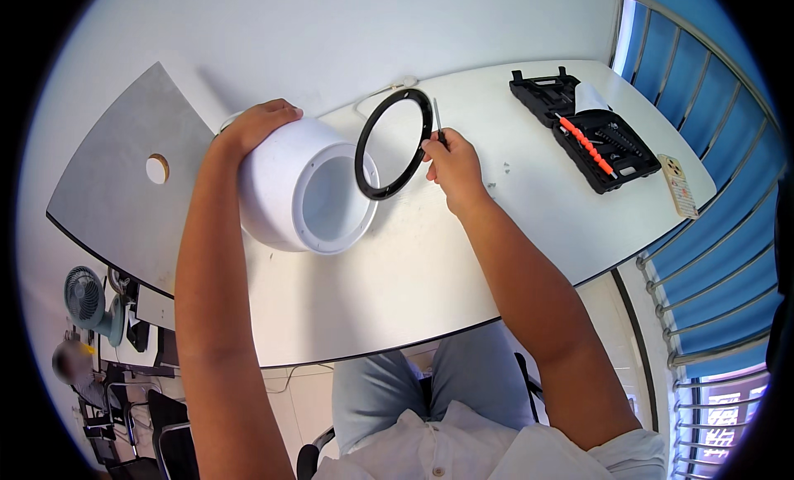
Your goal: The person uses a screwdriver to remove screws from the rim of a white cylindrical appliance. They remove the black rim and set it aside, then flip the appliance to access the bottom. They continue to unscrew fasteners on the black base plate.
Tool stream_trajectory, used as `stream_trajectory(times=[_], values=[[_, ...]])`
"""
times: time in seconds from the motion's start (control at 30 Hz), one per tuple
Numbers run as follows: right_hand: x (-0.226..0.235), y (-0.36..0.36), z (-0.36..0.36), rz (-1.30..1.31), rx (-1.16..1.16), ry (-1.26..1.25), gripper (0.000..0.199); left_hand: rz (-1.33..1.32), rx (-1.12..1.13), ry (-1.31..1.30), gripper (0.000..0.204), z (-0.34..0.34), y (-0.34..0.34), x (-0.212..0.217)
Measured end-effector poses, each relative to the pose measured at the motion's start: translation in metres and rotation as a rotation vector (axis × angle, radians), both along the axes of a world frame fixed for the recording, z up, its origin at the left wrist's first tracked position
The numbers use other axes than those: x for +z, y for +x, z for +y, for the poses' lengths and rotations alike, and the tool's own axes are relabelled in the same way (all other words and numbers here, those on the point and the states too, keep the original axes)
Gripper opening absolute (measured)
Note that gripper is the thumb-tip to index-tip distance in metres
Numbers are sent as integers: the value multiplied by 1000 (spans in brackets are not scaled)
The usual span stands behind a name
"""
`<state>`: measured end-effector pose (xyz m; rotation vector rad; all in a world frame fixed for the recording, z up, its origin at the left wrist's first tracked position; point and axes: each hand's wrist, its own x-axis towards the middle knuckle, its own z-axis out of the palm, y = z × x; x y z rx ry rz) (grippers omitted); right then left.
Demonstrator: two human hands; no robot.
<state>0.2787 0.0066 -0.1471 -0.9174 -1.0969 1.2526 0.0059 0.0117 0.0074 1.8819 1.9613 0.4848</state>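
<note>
A white, rounded, hollow housing (273, 182) lies on its side on the table, its round opening turned toward the right. My left hand (260, 126) is wrapped over its top and holds it. In my right hand (455, 162) a thin black ring (361, 160) is pinched at its right edge, raised before the opening and partly overlapping its rim. The same hand holds a small screwdriver (437, 114), blade pointing up; its handle is mostly covered by the fingers. Small holes show along the ring and around the housing's rim.
An opened black tool case (633, 162) with an orange flexible shaft (585, 145) lies at the back right, beside a phone (679, 186). Small bits (492, 186) are scattered on the white table (389, 290). A grey panel with a hole (116, 166) adjoins at left; metal railings (718, 128) stand right.
</note>
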Motion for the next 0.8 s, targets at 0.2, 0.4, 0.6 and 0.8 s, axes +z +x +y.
stream_trajectory(times=[0.2, 0.4, 0.6, 0.8], values=[[-1, 6, 6, 148, -14, -67, 8, 0, 12, 35, 53, -9, -7, -2], [-1, 10, 7, 165, -52, -57, 10, -7, 25, 82, 55, -31, -5, -1], [-1, 9, 6, 168, -59, -56, 12, -28, 11, 137, 53, -38, -14, -5], [-3, 10, 10, 124, -139, -71, 13, -97, 26, 146, 52, -43, -17, -8]])
